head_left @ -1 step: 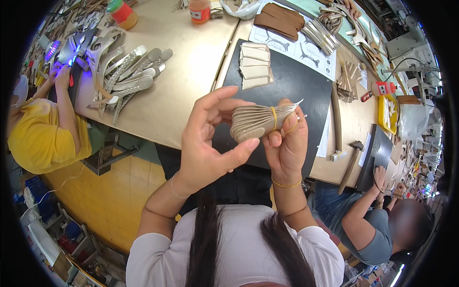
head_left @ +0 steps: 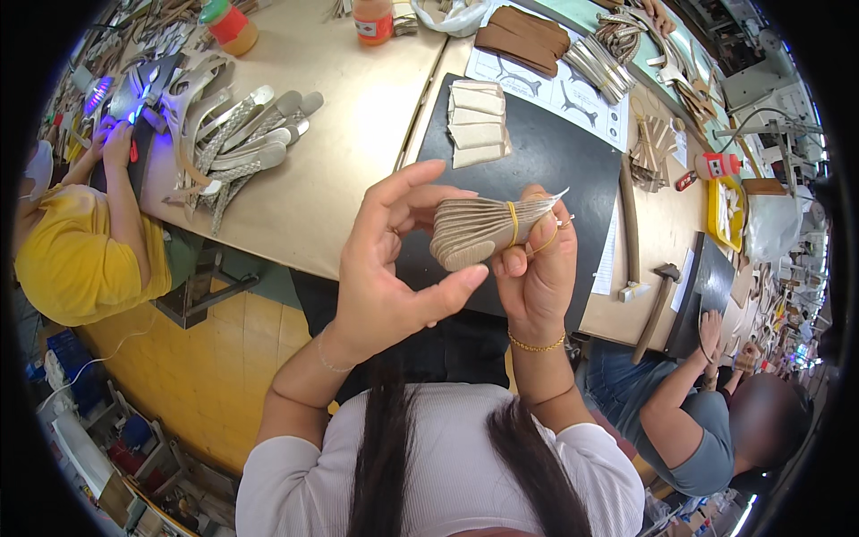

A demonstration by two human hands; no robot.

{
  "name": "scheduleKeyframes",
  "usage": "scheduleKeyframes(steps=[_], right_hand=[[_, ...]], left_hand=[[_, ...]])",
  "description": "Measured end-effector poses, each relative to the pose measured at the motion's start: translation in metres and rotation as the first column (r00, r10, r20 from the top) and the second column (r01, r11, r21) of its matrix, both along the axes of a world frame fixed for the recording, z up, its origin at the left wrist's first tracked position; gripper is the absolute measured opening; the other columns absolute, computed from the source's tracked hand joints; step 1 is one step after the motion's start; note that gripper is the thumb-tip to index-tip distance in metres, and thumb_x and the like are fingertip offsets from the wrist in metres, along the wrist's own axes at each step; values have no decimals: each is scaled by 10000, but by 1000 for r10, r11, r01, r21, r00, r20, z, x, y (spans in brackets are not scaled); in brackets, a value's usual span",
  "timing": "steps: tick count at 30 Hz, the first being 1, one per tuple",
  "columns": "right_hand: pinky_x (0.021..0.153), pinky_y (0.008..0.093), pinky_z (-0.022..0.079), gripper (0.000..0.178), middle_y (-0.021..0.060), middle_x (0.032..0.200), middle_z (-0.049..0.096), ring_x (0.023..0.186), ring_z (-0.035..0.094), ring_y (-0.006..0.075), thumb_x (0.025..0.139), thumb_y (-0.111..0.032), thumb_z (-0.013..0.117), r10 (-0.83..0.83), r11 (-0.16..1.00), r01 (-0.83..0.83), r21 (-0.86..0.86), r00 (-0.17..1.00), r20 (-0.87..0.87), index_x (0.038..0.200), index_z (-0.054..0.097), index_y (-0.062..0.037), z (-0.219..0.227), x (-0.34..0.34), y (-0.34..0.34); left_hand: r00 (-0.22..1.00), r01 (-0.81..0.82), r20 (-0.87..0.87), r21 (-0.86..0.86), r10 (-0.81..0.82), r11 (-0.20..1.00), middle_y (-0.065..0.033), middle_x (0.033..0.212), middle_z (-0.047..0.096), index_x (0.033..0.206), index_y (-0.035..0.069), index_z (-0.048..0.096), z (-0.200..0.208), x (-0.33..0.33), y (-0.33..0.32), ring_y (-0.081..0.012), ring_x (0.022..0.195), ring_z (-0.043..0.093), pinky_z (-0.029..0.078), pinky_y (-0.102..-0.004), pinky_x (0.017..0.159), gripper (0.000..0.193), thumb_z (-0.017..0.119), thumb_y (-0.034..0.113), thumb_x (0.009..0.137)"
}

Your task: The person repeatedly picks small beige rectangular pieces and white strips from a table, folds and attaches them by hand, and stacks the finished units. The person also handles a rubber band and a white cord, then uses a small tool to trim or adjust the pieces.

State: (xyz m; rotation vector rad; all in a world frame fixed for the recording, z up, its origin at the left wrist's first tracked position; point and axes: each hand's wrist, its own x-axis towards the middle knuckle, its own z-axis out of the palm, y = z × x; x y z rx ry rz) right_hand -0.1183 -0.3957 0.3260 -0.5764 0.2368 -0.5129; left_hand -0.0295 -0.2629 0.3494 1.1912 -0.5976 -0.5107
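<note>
A fanned bundle of beige leather straps (head_left: 465, 228) is held up over the black work mat (head_left: 546, 152). Its broad, rounded ends point left and its narrow white tips point right. Around its middle runs a yellow rubber band (head_left: 514, 224), and a loop of yellow band shows by my right fingertips. My right hand (head_left: 541, 264) pinches the narrow end between thumb and fingers. My left hand (head_left: 385, 255) curves about the broad end, fingertips at the upper edge and thumb at the lower edge.
Pale stacked pieces (head_left: 478, 123) lie on the mat. Brown leather strips (head_left: 523, 39) and a drawing sheet (head_left: 573, 98) sit beyond it. Rightward are a hammer (head_left: 658, 309) and a yellow tray (head_left: 727, 213). Braided straps (head_left: 255, 143) lie left. Co-workers sit on both sides.
</note>
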Motion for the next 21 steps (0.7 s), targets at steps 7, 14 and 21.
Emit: scheduleKeyframes(steps=[7,14,21], right_hand=[[508,242,557,161,74,912,542,582,640,163,851,-57,698,-51,949,59,-309,998,32,958,612,26,1,-2,-3],[495,224,542,186,57,904,477,573,603,139,815,-28,715,-36,874,24,-485,999,-16,976,646,33,3,-7,-6],[393,192,412,400,41,885,451,462,470,70,807,-131,753,-17,874,45,-484,998,63,1138,615,45,11,-13,-20]], left_hand=[[838,-45,530,312,-134,949,-116,1128,599,1173,25,588,17,23,2,-215,1005,591,456,-328,912,527,759,93,679],[796,137,461,493,-391,859,-83,906,634,921,41,655,36,38,-3,-202,881,605,448,-321,860,262,730,65,670],[761,111,497,533,-417,839,-82,854,634,880,19,638,39,44,-3,-195,821,603,447,-301,822,232,724,76,672]])
